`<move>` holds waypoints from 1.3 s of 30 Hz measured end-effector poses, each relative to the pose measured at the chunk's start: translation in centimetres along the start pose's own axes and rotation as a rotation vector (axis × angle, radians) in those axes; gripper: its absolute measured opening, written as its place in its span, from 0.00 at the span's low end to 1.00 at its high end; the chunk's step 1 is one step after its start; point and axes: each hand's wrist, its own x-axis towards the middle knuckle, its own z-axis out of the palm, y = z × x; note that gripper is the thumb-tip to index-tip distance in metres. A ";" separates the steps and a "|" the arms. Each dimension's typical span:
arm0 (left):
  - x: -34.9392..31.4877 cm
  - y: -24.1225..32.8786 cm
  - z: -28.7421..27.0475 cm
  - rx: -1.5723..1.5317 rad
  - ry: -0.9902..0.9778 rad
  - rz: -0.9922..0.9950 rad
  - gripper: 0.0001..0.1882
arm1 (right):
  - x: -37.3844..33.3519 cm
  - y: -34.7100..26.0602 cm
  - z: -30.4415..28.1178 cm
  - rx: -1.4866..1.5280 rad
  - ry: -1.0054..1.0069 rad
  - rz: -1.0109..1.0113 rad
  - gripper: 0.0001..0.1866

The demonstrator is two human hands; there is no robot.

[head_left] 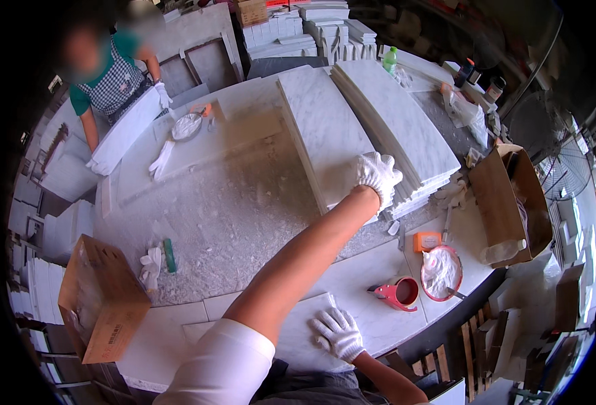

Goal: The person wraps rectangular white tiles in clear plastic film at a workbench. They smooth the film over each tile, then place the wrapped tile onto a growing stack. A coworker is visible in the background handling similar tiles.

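Note:
My left hand [377,177], in a white knit glove, reaches across to the near right corner of a grey-veined marble slab [328,128]. Its fingers are curled closed around that corner, and the fingertips are partly hidden. The slab tops a stack; a second marble stack [406,125] stands right beside it. Close to my body, my gloved right hand [338,334] lies flat, fingers spread, on a pale slab [278,337] at the table's front edge. A red mug [404,293] stands to its right, along with a red-rimmed bowl [441,273] of white paste with a tool in it.
Across the table a co-worker holds a white slab [132,131] in gloved hands. Cardboard boxes stand at left [102,300] and right [507,202]. White dust covers the middle tabletop [237,202]. An orange box [427,241], a green bottle [390,59] and a fan [561,169] are at right.

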 end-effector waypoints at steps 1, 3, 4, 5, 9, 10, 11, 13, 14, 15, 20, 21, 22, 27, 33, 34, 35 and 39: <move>0.2 0.1 0.1 0.003 0.007 0.001 0.18 | 0.1 0.0 0.0 0.006 0.014 0.000 0.27; 0.2 0.6 -0.2 -0.015 0.000 0.014 0.18 | -0.1 0.2 -0.6 -0.009 0.001 0.022 0.27; -0.9 -0.2 -0.7 -0.020 -0.019 0.029 0.18 | 0.2 0.0 -0.5 0.002 -0.001 0.022 0.27; -1.9 -0.9 -1.3 -0.028 -0.034 0.039 0.19 | 0.4 0.1 -0.5 0.005 -0.011 0.007 0.27; -5.6 -4.9 -2.8 -0.185 -0.103 0.028 0.23 | 0.4 0.2 -0.5 -0.008 -0.023 0.003 0.27; -5.8 -6.2 -2.2 -0.256 -0.094 -0.005 0.24 | 0.5 0.3 -0.5 -0.017 -0.027 0.003 0.27; -6.2 -7.5 -1.5 -0.401 0.038 -0.105 0.24 | 0.3 0.3 -0.3 -0.012 -0.018 0.014 0.26; -6.5 -9.9 -1.5 -0.423 0.257 -0.397 0.26 | 0.0 0.2 -0.1 -0.012 0.001 0.039 0.26; -6.6 -12.0 1.3 -0.381 0.549 -0.496 0.28 | 0.1 0.2 -0.1 -0.008 0.007 0.035 0.26; -6.2 -13.4 2.2 -0.585 0.546 -0.659 0.30 | 0.1 0.4 0.1 -0.022 -0.002 0.033 0.26; -5.0 -18.4 8.4 -1.645 0.070 -0.686 0.46 | 0.5 0.6 -0.5 0.012 -0.027 0.025 0.26; -5.1 -18.8 8.6 -1.768 0.014 -0.583 0.47 | 0.7 0.5 -0.5 0.012 -0.020 0.023 0.26; -5.0 -19.1 8.9 -1.791 0.001 -0.561 0.46 | 0.9 0.5 -0.7 0.027 -0.024 0.027 0.26; -4.8 -17.9 9.1 -1.868 0.109 -0.606 0.39 | 0.9 0.4 -0.9 0.052 -0.014 0.037 0.25; -7.7 -16.2 9.1 -2.139 0.197 -0.655 0.40 | 0.8 0.6 -0.7 0.042 -0.010 0.034 0.25; -8.9 -16.2 8.8 -2.110 0.240 -0.681 0.38 | 0.8 0.6 -0.6 0.044 -0.006 0.028 0.25; -10.3 -16.1 8.6 -2.080 0.286 -0.710 0.37 | 0.8 0.6 -0.5 0.016 -0.017 0.019 0.25; -17.9 -15.9 4.1 -1.779 0.445 -0.758 0.26 | 1.0 -0.2 -0.8 0.036 -0.059 0.022 0.27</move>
